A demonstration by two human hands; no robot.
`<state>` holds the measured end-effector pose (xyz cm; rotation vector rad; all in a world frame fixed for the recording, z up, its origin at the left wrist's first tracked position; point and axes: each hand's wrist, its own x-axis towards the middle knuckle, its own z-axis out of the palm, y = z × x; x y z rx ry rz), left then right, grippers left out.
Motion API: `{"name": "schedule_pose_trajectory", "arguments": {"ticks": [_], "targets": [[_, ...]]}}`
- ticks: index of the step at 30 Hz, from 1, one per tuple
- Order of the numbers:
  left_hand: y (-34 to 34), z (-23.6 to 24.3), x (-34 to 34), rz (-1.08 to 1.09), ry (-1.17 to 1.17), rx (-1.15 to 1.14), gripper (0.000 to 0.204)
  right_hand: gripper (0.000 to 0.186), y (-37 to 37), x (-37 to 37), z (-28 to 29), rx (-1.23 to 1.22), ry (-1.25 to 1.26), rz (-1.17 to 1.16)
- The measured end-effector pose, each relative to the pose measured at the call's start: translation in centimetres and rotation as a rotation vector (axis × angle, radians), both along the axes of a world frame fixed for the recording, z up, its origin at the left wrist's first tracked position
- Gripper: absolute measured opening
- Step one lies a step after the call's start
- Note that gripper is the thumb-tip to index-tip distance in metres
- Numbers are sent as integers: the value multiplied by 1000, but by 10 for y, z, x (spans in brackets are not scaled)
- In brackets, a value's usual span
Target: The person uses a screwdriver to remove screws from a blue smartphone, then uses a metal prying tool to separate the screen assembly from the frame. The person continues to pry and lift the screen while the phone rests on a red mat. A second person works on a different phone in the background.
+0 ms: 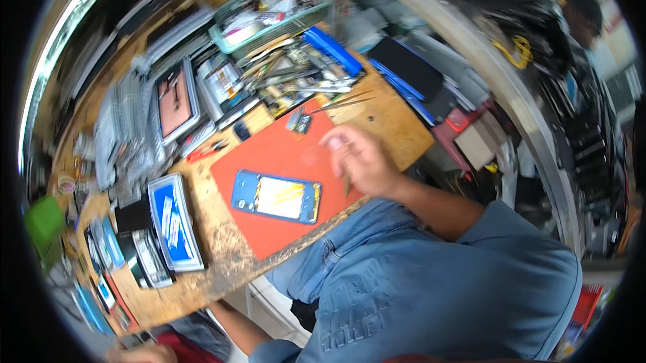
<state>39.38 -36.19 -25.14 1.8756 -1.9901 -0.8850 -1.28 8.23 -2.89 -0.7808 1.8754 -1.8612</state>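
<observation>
Because the blue rectangular phone with its inside exposed (pixel 276 190) rests flat near the middle of the orange-red mat (pixel 262 238), it seems best worked on right there, steadied by its frame, with fingertips off the bare middle. Light, shallow contact looks wise, and loose parts are probably safest well apart from the elbow.

The phone lies lengthwise from left to right, slightly tilted on the mat. Its frame is deep blue, the middle shows a bright white-and-yellow rectangle, and yellow patches mark the right end; blur hides finer detail.

Just beyond that end, apart from the phone, the right hand (pixel 362 161) hovers with loosely curled fingers; whether it grips anything is unclear. A thin brownish strip (pixel 346 185) shows just below it. The left hand is out of sight.

Small grey and dark parts (pixel 299 121) sit at the mat's far edge. Around it, the worn wooden surface (pixel 404 131) carries slender dark tweezers (pixel 343 103) and red-handled pliers (pixel 206 151).
</observation>
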Motion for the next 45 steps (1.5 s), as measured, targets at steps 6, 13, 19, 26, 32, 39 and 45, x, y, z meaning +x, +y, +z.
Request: {"name": "schedule_pose_trajectory", "arguments": {"ticks": [6, 13, 19, 26, 32, 39, 45], "targets": [[100, 53, -31, -277, -49, 136, 34, 16, 6, -31, 49, 206, 691, -5], [284, 213, -154, -1467, 885, 628, 41, 18, -7, -15, 64, 315, 686, 184], [287, 241, -222, -875, 759, -75, 28, 20, -25, -5, 43, 184, 710, 339], [289, 219, -242, -884, 697, -281, 39, 20, -28, -7, 44, 166, 743, 372], [290, 210, -237, -741, 761, -426, 38, 18, -31, -6, 48, 207, 831, 438], [289, 208, -237, -699, 775, -522, 32, 21, -41, -13, 89, 305, 1110, 740], [288, 207, -239, -735, 749, -536, 30, 37, -40, -18, 108, 671, 1158, 800]]}}
